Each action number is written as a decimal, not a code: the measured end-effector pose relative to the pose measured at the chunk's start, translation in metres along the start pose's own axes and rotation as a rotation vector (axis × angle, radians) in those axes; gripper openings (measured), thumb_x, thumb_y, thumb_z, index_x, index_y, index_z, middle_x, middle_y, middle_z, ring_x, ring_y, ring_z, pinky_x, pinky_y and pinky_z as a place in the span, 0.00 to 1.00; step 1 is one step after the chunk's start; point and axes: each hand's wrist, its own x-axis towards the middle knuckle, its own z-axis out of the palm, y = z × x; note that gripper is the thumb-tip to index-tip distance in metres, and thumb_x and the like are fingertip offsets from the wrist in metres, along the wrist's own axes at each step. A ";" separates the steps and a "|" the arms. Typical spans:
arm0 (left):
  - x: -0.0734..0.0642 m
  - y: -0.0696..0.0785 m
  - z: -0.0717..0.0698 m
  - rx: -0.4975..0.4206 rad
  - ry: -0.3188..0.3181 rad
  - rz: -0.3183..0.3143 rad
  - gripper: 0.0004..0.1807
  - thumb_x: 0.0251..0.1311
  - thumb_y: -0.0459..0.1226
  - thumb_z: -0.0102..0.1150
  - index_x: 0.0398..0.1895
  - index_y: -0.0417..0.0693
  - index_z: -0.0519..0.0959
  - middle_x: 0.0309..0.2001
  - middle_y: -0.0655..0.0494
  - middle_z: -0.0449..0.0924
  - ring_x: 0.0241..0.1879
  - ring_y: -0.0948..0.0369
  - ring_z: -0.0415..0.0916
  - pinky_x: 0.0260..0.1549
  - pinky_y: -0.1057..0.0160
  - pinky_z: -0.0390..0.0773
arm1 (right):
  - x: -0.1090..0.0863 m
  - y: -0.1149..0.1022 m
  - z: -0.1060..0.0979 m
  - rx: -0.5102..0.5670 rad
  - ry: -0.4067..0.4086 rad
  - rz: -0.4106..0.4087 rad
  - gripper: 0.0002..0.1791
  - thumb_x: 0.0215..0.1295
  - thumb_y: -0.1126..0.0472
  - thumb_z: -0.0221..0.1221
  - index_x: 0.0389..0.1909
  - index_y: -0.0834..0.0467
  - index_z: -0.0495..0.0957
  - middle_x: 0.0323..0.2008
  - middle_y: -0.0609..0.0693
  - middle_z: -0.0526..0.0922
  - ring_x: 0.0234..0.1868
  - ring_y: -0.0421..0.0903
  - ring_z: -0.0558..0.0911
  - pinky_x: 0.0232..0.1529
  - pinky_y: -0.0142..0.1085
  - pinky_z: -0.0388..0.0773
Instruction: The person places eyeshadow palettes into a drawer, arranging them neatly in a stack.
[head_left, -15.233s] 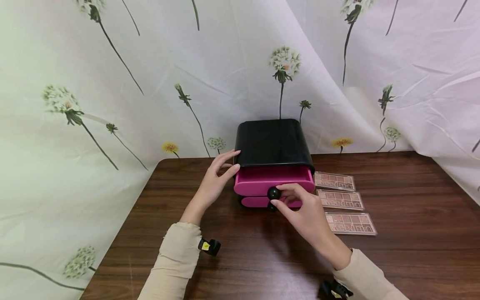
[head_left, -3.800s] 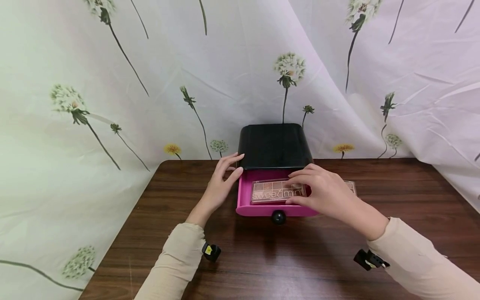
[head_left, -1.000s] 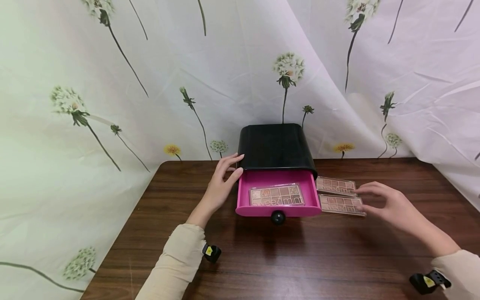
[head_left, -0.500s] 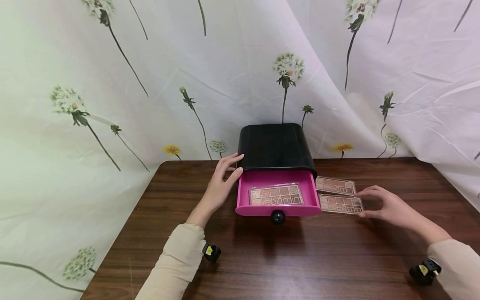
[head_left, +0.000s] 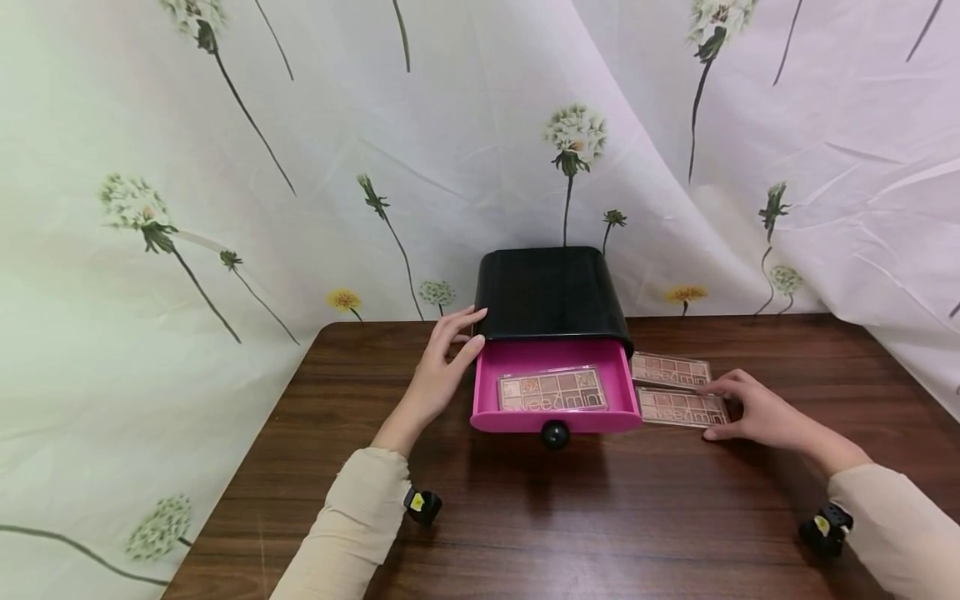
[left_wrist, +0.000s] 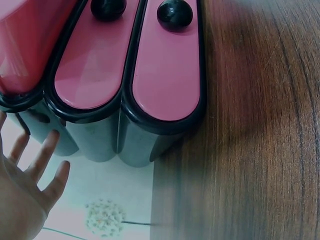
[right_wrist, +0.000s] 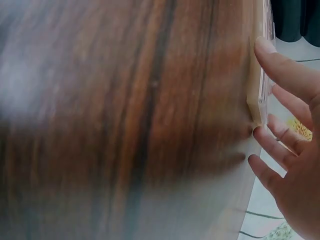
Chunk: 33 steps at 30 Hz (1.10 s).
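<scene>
A black drawer unit (head_left: 551, 292) stands at the back of the table, its pink top drawer (head_left: 555, 422) pulled out. Inside the drawer lies an eyeshadow palette (head_left: 552, 390) with a clear lid. My left hand (head_left: 438, 367) rests against the unit's left side with its fingers extended. Two more palettes lie right of the drawer, a far one (head_left: 671, 369) and a near one (head_left: 681, 407). My right hand (head_left: 761, 417) holds the near palette's right end, thumb on its front edge and fingertips at the back edge. The right wrist view shows the thumb touching the palette's edge (right_wrist: 257, 90).
Black round knobs (left_wrist: 175, 14) stick out from the drawer fronts. A floral cloth (head_left: 450, 167) hangs behind the wooden table (head_left: 600, 533). The far palette lies close behind the near one.
Earlier the top drawer was pulled out and a palette was put inside. Over the last second my right hand has moved left around the near palette's end. My left hand has stayed still.
</scene>
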 end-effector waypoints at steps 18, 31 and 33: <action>-0.001 -0.001 0.000 -0.011 0.010 0.004 0.24 0.74 0.37 0.50 0.71 0.45 0.69 0.72 0.44 0.58 0.56 0.44 0.70 0.54 0.49 0.69 | 0.004 -0.006 0.003 -0.062 -0.036 0.012 0.35 0.46 0.52 0.78 0.51 0.67 0.80 0.38 0.51 0.74 0.34 0.43 0.70 0.35 0.40 0.69; 0.000 -0.001 0.000 -0.009 0.002 -0.002 0.24 0.74 0.37 0.50 0.71 0.46 0.68 0.72 0.44 0.57 0.58 0.43 0.69 0.55 0.48 0.68 | 0.003 -0.011 0.002 -0.102 -0.027 -0.005 0.37 0.43 0.51 0.79 0.51 0.70 0.80 0.40 0.56 0.78 0.41 0.52 0.76 0.40 0.46 0.73; 0.000 -0.001 0.001 -0.006 -0.001 -0.005 0.24 0.74 0.38 0.49 0.71 0.46 0.68 0.72 0.45 0.57 0.57 0.44 0.69 0.55 0.49 0.69 | 0.001 -0.011 0.002 -0.106 0.003 -0.030 0.34 0.41 0.52 0.79 0.48 0.68 0.82 0.36 0.51 0.77 0.36 0.47 0.74 0.36 0.41 0.72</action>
